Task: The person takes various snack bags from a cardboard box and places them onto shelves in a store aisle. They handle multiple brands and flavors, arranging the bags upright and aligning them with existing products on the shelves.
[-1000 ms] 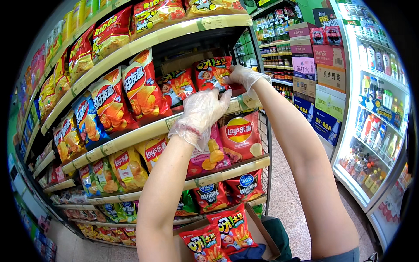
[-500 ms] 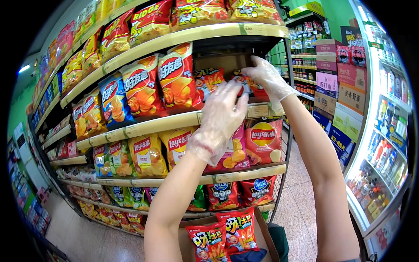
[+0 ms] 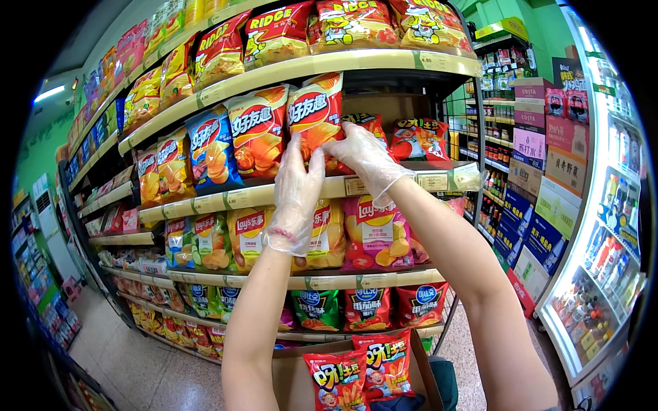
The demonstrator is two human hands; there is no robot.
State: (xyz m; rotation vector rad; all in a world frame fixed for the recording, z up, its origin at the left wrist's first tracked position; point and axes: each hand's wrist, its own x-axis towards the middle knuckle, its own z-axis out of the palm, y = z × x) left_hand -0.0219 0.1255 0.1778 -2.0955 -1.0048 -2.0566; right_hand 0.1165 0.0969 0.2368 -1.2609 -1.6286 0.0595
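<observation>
Hands (image 3: 296,190) (image 3: 369,159) shifted left, red-and-white chip bag (image 3: 315,113) upright between them

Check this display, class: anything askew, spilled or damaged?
Nothing visibly spilled or torn. The shelf looks uneven at its right end: the small red bag there sits low beneath a dark gap, unlike the tall red bag between the left hand and right hand.

Printed lettering stands on the red chip bag (image 3: 317,103) at centre, small red bags (image 3: 337,377) at bottom centre and stacked cartons (image 3: 529,147) at right; numbered price tags (image 3: 433,61) line the shelf edges (image 3: 301,70).
</observation>
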